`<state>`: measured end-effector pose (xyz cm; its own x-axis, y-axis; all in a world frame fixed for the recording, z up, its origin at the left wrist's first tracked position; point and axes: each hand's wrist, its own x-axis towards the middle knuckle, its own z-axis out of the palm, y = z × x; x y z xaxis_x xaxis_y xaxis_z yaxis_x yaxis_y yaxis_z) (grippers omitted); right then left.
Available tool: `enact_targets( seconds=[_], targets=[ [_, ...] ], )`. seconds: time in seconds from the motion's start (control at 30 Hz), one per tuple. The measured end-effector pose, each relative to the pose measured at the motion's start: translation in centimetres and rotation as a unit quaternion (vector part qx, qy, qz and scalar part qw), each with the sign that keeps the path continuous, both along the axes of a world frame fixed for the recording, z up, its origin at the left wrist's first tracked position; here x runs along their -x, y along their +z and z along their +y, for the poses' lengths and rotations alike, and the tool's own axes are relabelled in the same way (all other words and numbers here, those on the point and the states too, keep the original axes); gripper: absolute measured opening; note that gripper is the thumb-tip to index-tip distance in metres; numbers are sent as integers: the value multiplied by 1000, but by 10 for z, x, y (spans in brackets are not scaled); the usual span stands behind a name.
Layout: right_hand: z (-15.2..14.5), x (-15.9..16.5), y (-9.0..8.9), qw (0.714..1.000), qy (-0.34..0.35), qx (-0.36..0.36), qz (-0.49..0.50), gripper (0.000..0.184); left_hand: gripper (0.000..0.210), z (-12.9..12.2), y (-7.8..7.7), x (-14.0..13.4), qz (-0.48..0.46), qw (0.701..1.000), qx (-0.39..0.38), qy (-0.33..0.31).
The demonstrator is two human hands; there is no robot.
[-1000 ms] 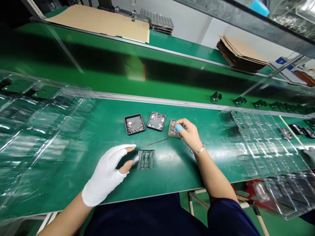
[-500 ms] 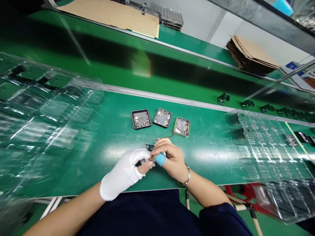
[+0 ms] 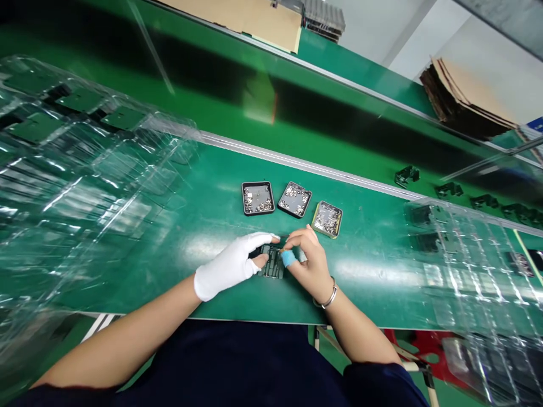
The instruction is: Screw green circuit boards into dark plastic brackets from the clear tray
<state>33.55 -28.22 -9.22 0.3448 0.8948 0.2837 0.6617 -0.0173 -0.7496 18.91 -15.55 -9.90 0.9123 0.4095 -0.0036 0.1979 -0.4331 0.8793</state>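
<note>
A dark green slotted part [image 3: 272, 270] lies on the bench between my hands. My left hand [image 3: 232, 261], in a white glove with bare fingertips, steadies it, with the thumb on its left side and a fingertip by its far edge. My right hand [image 3: 309, 261] has blue tape [image 3: 288, 258] on the thumb. Its thumb and index finger pinch a small brownish piece [image 3: 283, 250] over the part's right side; the piece's exact kind is too small to tell.
Beyond my hands stand three square trays of small metal pieces: left [image 3: 258, 198], middle [image 3: 295, 199] and right [image 3: 327, 219]. Clear plastic blister trays lie left [image 3: 127, 164] and right [image 3: 470, 254]. Several dark green parts [image 3: 407, 176] stand along the rear rail.
My hands have moved apart from their close hold, and the slotted part now shows between them. The right hand has shifted slightly forward with the small piece. The whole view has turned slightly.
</note>
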Motion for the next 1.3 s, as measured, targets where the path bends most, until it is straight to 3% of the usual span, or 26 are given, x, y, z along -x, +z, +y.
enact_targets(
  seconds=[0.17,0.47,0.7,0.83,1.0,1.07,1.2,1.3],
  targets=[
    [2,4,-8,999,16,17,-22,5,29,-9,-4,-2,22,998,54,31],
    [2,6,-14,995,19,23,-91,8,29,-14,-7,-1,31,997,50,52],
    [1,9,-16,997,12,26,-77,8,28,-14,-6,-1,23,997,50,53],
    [4,9,-17,999,14,39,1,6,25,-11,-6,-5,8,995,72,65],
    [7,5,-21,969,28,34,244,12,20,-13,-4,-10,23,991,88,100],
    [7,6,-22,964,34,28,264,13,22,-15,-5,-12,25,992,58,110],
    [7,7,-27,974,43,26,220,18,29,-20,-7,-15,12,987,-97,127],
    [9,-1,-32,963,25,19,267,17,28,-17,-7,-12,-22,985,-104,139]
  ],
)
